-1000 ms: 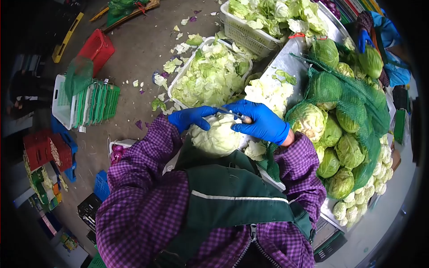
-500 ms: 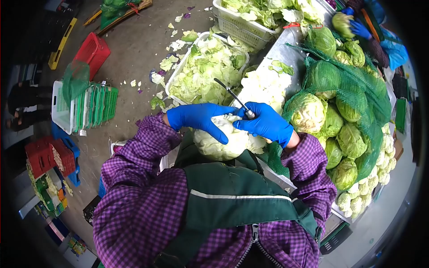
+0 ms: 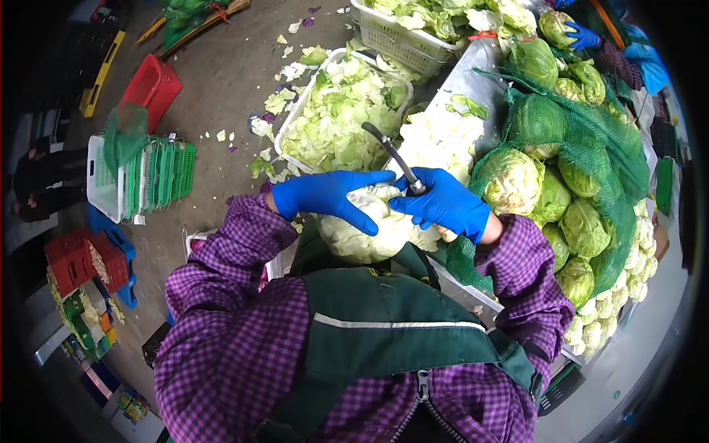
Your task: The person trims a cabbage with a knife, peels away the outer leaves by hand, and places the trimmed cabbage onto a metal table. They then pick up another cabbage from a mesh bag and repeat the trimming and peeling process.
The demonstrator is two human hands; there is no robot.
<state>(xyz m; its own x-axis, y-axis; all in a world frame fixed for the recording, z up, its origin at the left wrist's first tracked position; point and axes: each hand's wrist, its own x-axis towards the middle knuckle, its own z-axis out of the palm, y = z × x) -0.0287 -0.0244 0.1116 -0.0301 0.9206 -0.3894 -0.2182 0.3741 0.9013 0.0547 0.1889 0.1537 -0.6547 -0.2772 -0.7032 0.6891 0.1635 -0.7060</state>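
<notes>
My left hand (image 3: 332, 198), in a blue glove, lies over the top left of a pale cabbage (image 3: 363, 235), its fingers spread around the head. The cabbage is close to my apron. My right hand (image 3: 442, 205), also gloved in blue, is wrapped round the handle of a knife (image 3: 395, 153) with a dark, curved blade pointing up and left. Its fingers are at the cabbage's upper right side. Beyond my hands a white basket (image 3: 291, 124) holds loose green leaves. White leaf pieces (image 3: 441, 140) are piled on the metal table (image 3: 484, 77).
Whole cabbages (image 3: 585, 229) lie in green netting (image 3: 628, 173) at the right. Another person's gloved hand (image 3: 583, 35) holds a cabbage at the upper right. A red crate (image 3: 151, 90) and stacked green and white crates (image 3: 166, 173) stand on the floor at left.
My right hand and the knife have shifted slightly, and the blade now points further left and up. The other person's cabbage has moved a little up and left.
</notes>
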